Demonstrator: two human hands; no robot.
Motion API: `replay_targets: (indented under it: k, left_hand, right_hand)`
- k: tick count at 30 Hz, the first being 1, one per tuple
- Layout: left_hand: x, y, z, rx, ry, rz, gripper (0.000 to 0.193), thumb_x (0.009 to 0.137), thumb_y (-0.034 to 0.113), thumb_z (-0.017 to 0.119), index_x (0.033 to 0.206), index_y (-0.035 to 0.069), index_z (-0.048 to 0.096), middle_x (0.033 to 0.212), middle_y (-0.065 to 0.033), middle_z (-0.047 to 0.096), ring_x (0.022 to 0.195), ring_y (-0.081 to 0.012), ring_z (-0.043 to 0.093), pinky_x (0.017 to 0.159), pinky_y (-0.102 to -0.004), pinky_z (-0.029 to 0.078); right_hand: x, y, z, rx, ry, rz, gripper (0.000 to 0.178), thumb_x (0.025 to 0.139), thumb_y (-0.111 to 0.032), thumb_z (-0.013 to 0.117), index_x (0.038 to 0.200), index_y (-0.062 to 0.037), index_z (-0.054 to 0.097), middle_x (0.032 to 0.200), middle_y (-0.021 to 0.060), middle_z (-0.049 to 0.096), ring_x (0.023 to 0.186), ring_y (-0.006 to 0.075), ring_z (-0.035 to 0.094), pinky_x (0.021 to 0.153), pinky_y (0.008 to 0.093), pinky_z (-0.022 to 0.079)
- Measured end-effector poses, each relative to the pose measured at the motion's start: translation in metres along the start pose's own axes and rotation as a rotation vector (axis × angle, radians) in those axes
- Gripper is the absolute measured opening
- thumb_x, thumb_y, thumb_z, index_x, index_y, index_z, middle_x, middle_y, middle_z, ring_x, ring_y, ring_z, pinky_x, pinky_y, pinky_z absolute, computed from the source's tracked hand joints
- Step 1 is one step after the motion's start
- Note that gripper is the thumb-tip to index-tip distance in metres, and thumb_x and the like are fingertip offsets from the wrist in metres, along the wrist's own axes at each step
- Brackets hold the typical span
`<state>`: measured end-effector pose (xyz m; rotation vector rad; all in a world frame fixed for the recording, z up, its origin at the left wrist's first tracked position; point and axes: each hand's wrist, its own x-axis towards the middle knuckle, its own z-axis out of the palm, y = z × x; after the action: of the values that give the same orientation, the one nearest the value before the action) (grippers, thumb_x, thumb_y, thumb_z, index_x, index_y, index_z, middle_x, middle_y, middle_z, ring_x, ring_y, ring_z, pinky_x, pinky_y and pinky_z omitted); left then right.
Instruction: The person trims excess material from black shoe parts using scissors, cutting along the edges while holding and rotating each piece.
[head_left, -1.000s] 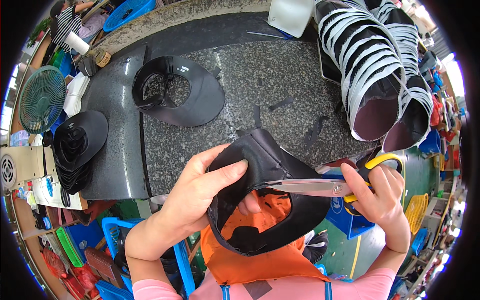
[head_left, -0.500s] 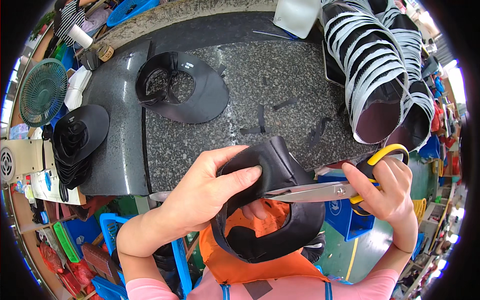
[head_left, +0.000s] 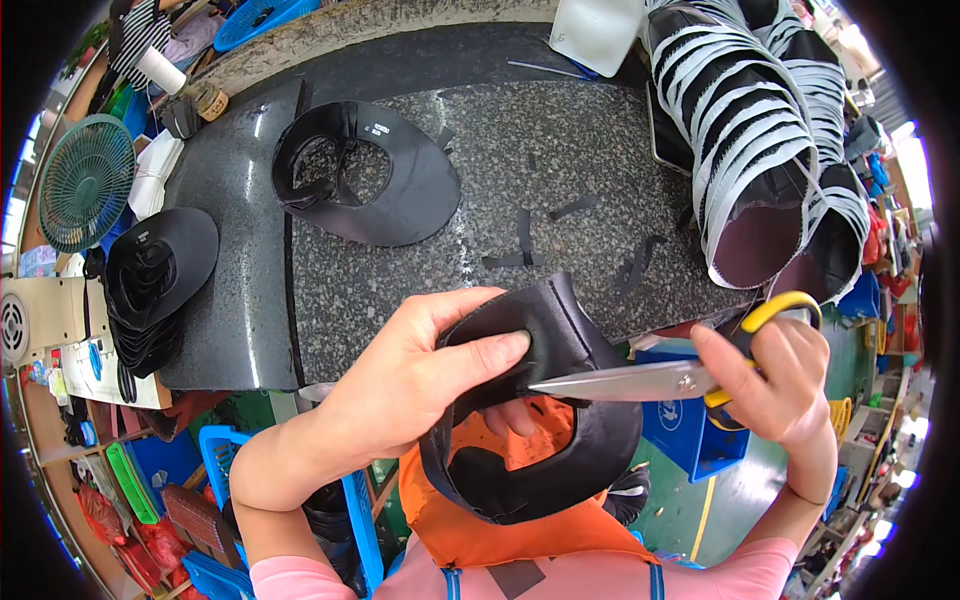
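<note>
My left hand (head_left: 405,370) grips a black leather shoe upper (head_left: 608,440), thumb on the outer face and fingers inside the opening. In my right hand (head_left: 775,380) is a pair of scissors (head_left: 645,383) with yellow and black handles. Their blades look closed or nearly so and point left across the upper, the tip close to its upright seamed part; whether they touch the leather I cannot tell. Another black shoe upper (head_left: 410,210) lies on the speckled stone tabletop (head_left: 370,310) beyond my left hand. Thin black strips (head_left: 524,235) are scattered in front of the held upper.
Nested uppers with pale edges (head_left: 730,150) rise at the far right. A stack of black uppers (head_left: 180,260) stands at the left, near a green fan (head_left: 88,185). A blue bin (head_left: 672,435) sits below the table's right edge. A white tray (head_left: 592,35) lies at the back.
The scissors and my right hand have shifted very slightly right. My left hand still holds the upper in nearly the same place.
</note>
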<state>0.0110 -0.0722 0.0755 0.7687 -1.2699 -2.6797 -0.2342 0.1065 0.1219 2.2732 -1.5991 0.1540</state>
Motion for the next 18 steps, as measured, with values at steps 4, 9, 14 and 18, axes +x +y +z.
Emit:
replay_targets:
  k: [4,9,14,18]
  left_hand:
    - [0.006,0.002,0.0,0.032,-0.047,0.036,0.025,0.097,0.014,0.056,0.115,-0.004,0.059,0.093,-0.0094,0.068,0.073,-0.0146,0.067,0.065,-0.0275,0.056]
    - [0.003,0.006,-0.001,0.415,0.148,0.46,0.023,0.096,0.008,0.057,0.114,-0.005,0.059,0.091,-0.006,0.066,0.076,-0.0103,0.063,0.07,-0.0254,0.052]
    - [0.031,-0.028,-0.016,0.351,0.479,0.752,0.017,0.094,0.004,0.059,0.11,-0.002,0.058,0.089,-0.0035,0.064,0.079,-0.0061,0.057,0.075,-0.0217,0.046]
    - [0.04,-0.062,-0.014,0.19,0.411,0.847,0.034,0.094,0.02,0.065,0.119,-0.001,0.054,0.101,-0.0054,0.063,0.091,-0.0099,0.057,0.083,-0.0258,0.046]
  right_hand:
    - [0.006,0.011,0.029,0.544,0.176,0.356,0.065,0.059,-0.018,0.088,0.118,-0.0039,0.062,0.078,0.0051,0.056,0.059,0.0148,0.051,0.053,0.0266,0.041]
    - [0.022,-0.003,0.069,0.73,0.43,0.633,0.065,0.066,-0.01,0.088,0.121,-0.0021,0.055,0.086,0.003,0.059,0.069,0.0074,0.052,0.062,0.0217,0.044]
    - [0.031,-0.048,0.106,1.07,0.361,0.927,0.052,0.076,-0.011,0.078,0.12,-0.0078,0.05,0.085,0.0037,0.063,0.064,0.0088,0.058,0.06,0.026,0.049]
    - [0.045,-0.077,0.15,1.224,0.409,1.038,0.05,0.081,-0.01,0.075,0.122,-0.004,0.046,0.089,0.0046,0.057,0.073,0.0098,0.051,0.062,0.025,0.043]
